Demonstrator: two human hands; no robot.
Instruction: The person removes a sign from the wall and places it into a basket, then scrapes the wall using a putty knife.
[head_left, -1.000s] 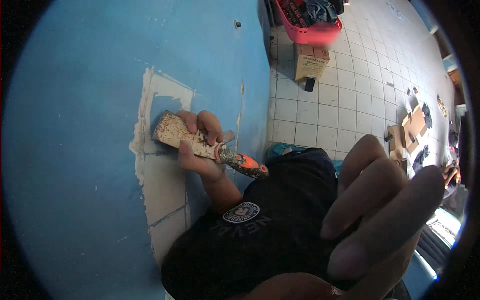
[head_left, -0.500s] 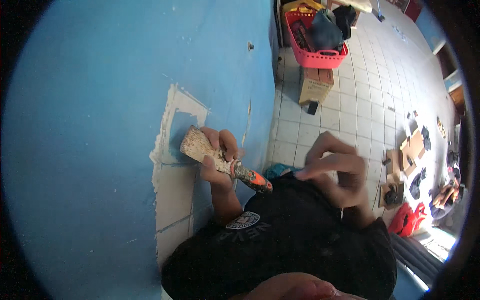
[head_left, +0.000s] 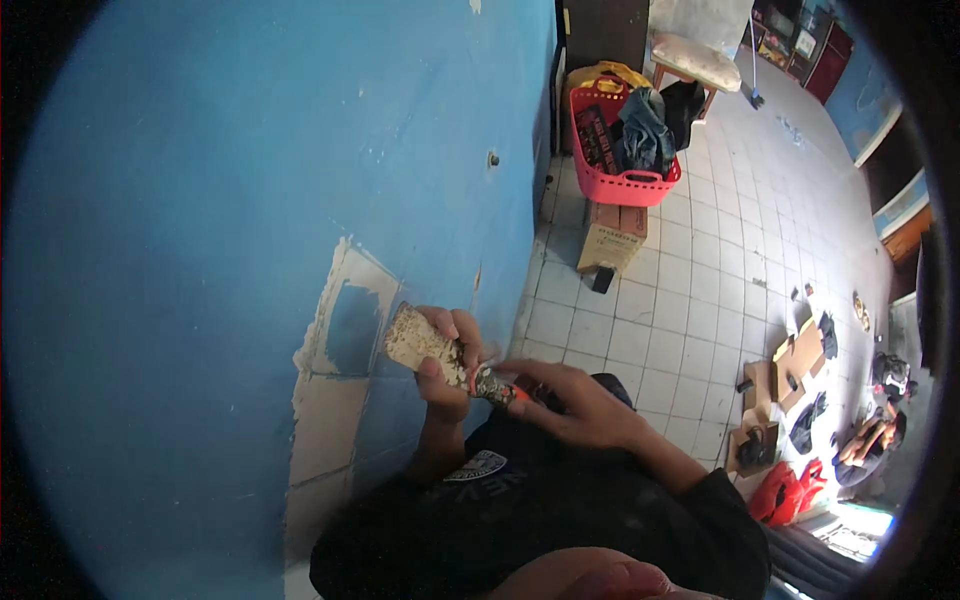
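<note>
A paint-spattered putty knife (head_left: 408, 340) with an orange-and-black handle is held in front of my dark shirt, close to the blue wall. My left hand (head_left: 448, 398) grips it around the blade, thumb on one face and fingers over the far edge. My right hand (head_left: 578, 402) is closed around the handle end, hiding most of the orange part. Beside the blade, the wall (head_left: 200, 300) has a stripped strip of pale tiles (head_left: 328, 420) with ragged paint edges and a blue patch (head_left: 358, 320) within it.
A pink basket (head_left: 622, 190) of clothes stands at a cardboard box (head_left: 612, 240) on the tiled floor (head_left: 680, 270). To the right lie opened cartons (head_left: 798, 362) and red plastic bags (head_left: 778, 492); a person (head_left: 868, 445) sits near them. A cushioned stool (head_left: 697, 62) stands farther back.
My right hand has come down from the air beside the putty knife and closed on its handle. My left hand keeps its hold on the blade. The view has tilted up somewhat.
</note>
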